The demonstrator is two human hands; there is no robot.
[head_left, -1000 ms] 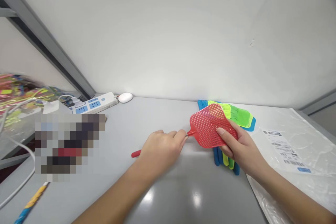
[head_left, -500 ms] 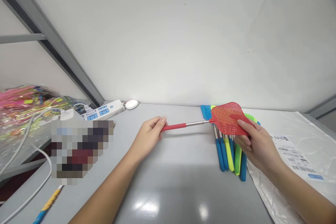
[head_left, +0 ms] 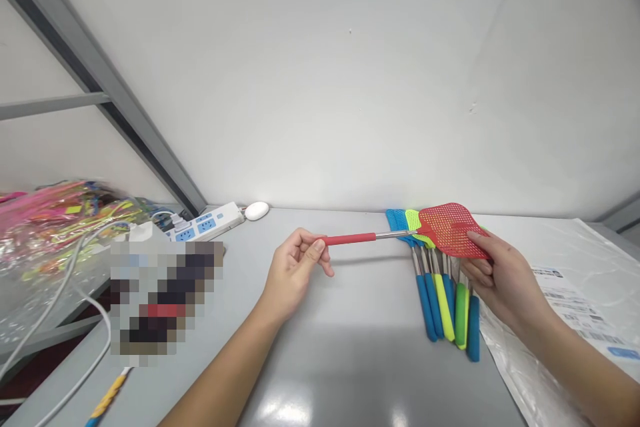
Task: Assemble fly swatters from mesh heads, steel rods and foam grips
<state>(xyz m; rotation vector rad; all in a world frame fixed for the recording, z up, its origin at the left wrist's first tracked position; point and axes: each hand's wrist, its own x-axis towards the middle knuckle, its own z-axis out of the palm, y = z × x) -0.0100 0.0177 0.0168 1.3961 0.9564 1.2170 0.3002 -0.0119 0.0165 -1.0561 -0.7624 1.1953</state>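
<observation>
A red fly swatter (head_left: 453, 230) is held level above the table between both hands. My left hand (head_left: 297, 270) pinches the end of its red handle with thumb and finger, the other fingers loosely curled. My right hand (head_left: 505, 270) grips the far edge of its perforated head, thumb on top and fingers underneath. A short silver stem shows between handle and head. Below and behind it, several blue, yellow and green fly swatters (head_left: 440, 300) lie side by side on the table; the red head and my right hand partly hide them.
A white plastic mailing bag (head_left: 590, 287) with a printed label lies at the right. A power strip (head_left: 215, 223) with plugs and a white oval object (head_left: 257, 211) are at the back left. Clear-wrapped colourful goods (head_left: 65, 227), cables and a blurred-out patch fill the left side.
The red swatter's stem looks shorter, with handle and head closer together. My left hand has moved right, its fingers less tightly curled. The whole view has shifted slightly.
</observation>
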